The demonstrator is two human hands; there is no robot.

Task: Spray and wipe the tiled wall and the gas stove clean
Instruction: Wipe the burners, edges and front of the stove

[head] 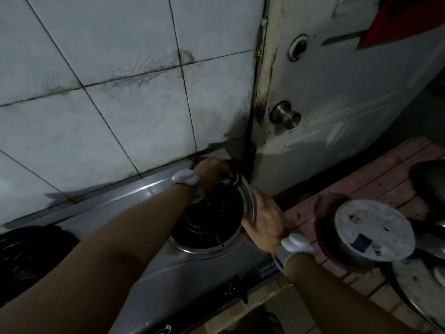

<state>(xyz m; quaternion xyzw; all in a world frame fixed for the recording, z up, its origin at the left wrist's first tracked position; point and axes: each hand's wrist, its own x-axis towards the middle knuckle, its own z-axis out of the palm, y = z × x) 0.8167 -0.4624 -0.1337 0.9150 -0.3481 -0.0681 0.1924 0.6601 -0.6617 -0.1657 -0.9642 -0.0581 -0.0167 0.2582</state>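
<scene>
Dim kitchen light falls on a reddish tiled counter, which carries the grey stainless-steel gas stove. Its round black burner sits in a shiny metal ring.

On the right rim of the burner lies the right hand. Its grip is loose, with the fingers laid flat on the ring and nothing held. At the far rim of the burner the left hand has its grip closed around a dark scrubbing pad with a yellow-green edge. I judge the pad soft and light, so it needs firm pressure from behind. The steel sheet is probably stiff and slippery when wet, and the ring edge looks thin, so fingers should stay on top of it.

Right of the burner stands an overturned round metal pan, which leaves little room on that side. Behind the burner rises the white tiled wall with dark greasy joints. Its corner with the white door is narrow.
</scene>
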